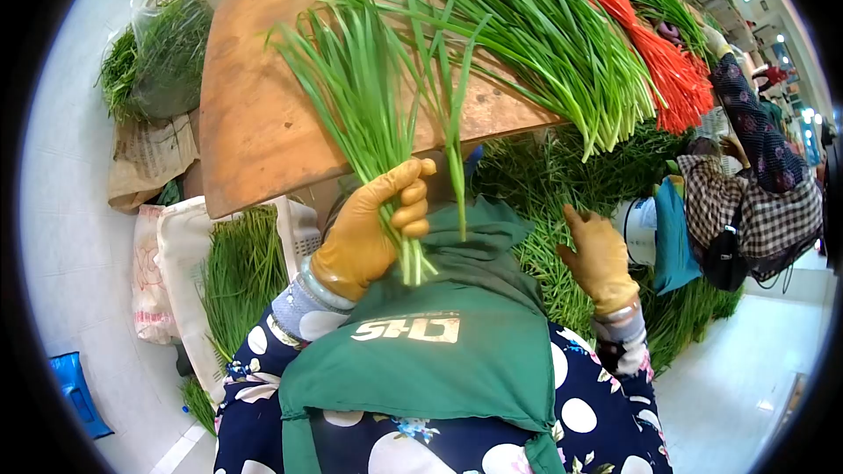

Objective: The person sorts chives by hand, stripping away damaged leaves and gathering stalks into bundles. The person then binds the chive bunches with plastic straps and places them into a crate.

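The left hand [364, 233], in a tan glove, has its fingers [410, 212] closed around a bunch [360, 105] of long green leaves. They grip it low, near the stalk ends; the pale ends poke out below the fist, above the apron [413, 377], while the leaves fan up and away over the wooden surface [255, 88]. A few loose leaves [454, 123] hang over the surface's edge just beside the fist.

The right hand [601, 263], gloved alike, has its fingers parted over a heap [549, 272] of greens below the surface; whether they touch it I cannot tell.

The apron bears large white letters, upside down in this view, too uncertain to read, with a smaller blurred line next to them. A white sack [154, 272] has reddish print, also illegible.

The bunch is slender and flat-bladed, bright green, slightly blurred toward the tips, turning whitish at the cut ends. A larger pile [527, 35] of similar leaves lies on the surface, beside red strips [650, 57].
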Demonstrator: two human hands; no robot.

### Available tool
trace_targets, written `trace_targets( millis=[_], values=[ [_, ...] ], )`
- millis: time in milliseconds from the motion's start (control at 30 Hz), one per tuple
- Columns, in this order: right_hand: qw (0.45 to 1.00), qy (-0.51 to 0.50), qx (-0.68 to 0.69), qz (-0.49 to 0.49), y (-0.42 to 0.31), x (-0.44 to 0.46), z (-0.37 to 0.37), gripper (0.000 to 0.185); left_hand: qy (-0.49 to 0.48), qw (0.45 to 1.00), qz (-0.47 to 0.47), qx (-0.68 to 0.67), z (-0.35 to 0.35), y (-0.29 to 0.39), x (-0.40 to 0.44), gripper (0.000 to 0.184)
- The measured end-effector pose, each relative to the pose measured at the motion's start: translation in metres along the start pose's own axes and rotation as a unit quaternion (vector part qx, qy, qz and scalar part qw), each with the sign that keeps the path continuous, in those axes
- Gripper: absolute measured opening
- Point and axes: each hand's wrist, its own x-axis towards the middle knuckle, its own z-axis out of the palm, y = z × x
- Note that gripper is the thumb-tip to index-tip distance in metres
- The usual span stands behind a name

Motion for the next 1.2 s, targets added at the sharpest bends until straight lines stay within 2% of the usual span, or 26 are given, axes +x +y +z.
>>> trace_targets(
  millis=[33,100,167,200,233,300,333,367,400,500,533,600,667,733,833,867,900,967,1033,1067,1167,1200],
  values=[
    [0.976,0.105,-0.176,-0.078,-0.002,0.006,0.004,0.038,-0.003,1.0,-0.002,0.003,-0.001,0.0,0.002,0.024],
    [0.98,0.086,0.091,-0.155,-0.026,0.023,0.013,0.055,-0.032,0.999,-0.006,-0.017,-0.006,-0.001,0.002,0.026],
    [0.951,0.007,0.271,-0.147,-0.057,0.036,0.023,0.056,-0.013,1.0,0.004,-0.004,-0.002,-0.003,0.001,0.027],
    [0.936,-0.083,0.332,-0.081,-0.066,0.042,0.024,0.054,-0.006,1.0,0.014,0.008,-0.003,-0.003,0.0,0.027],
    [0.895,-0.116,0.43,-0.037,-0.074,0.048,0.034,0.045,0.002,1.0,0.023,0.019,-0.003,-0.004,-0.001,0.028],
    [0.854,-0.154,0.497,-0.001,-0.077,0.052,0.044,0.033,0.01,0.998,0.039,0.038,-0.002,-0.006,-0.002,0.029],
    [0.853,-0.155,0.499,-0.006,-0.077,0.05,0.043,0.033,0.049,0.994,0.056,0.077,-0.001,-0.008,-0.002,0.03],
    [0.828,-0.19,0.528,0.004,-0.075,0.047,0.039,0.031,0.087,0.987,0.071,0.114,-0.002,-0.009,-0.001,0.031],
    [0.801,-0.223,0.556,0.016,-0.073,0.043,0.037,0.032,0.077,0.985,0.059,0.139,-0.004,-0.008,0.0,0.034],
    [0.801,-0.234,0.551,-0.019,-0.069,0.036,0.034,0.038,0.034,0.987,0.011,0.157,0.011,-0.013,0.007,0.039],
    [0.822,-0.223,0.523,-0.038,-0.071,0.036,0.032,0.04,0.031,0.987,0.009,0.157,0.012,-0.013,0.01,0.039],
    [0.818,-0.22,0.53,-0.035,-0.07,0.034,0.034,0.04,-0.003,0.986,-0.021,0.163,0.011,-0.015,0.014,0.036],
    [0.815,-0.221,0.535,-0.035,-0.064,0.033,0.041,0.04,0.017,0.981,0.018,0.191,0.006,-0.02,0.019,0.033],
    [0.863,-0.143,0.467,-0.126,-0.049,0.027,0.049,0.041,0.065,0.969,0.073,0.228,0.006,-0.021,0.021,0.027],
    [0.894,-0.153,0.404,-0.115,-0.027,0.005,0.033,0.04,0.092,0.968,0.107,0.206,0.0,-0.019,0.023,0.027],
    [0.897,-0.165,0.41,-0.013,-0.024,0.0,0.027,0.039,0.079,0.967,0.105,0.219,0.003,-0.018,0.021,0.024],
    [0.876,-0.131,0.464,0.015,-0.022,0.002,0.027,0.036,0.077,0.968,0.103,0.217,0.004,-0.02,0.022,0.024],
    [0.94,0.002,0.336,-0.065,-0.043,0.016,0.016,0.03,0.076,0.965,0.086,0.238,0.007,-0.028,0.024,0.021],
    [0.954,0.064,0.26,-0.136,-0.057,0.031,0.022,0.025,0.072,0.966,0.09,0.231,0.011,-0.034,0.025,0.018],
    [0.959,0.072,0.236,-0.138,-0.069,0.036,0.022,0.023,0.08,0.968,0.083,0.221,0.013,-0.034,0.024,0.018],
    [0.928,0.112,0.342,-0.096,-0.073,0.046,0.042,0.019,0.094,0.963,0.098,0.231,0.014,-0.029,0.023,0.018],
    [0.929,0.112,0.339,-0.096,-0.076,0.045,0.043,0.019,0.098,0.958,0.108,0.245,0.015,-0.031,0.022,0.018]
  ],
)
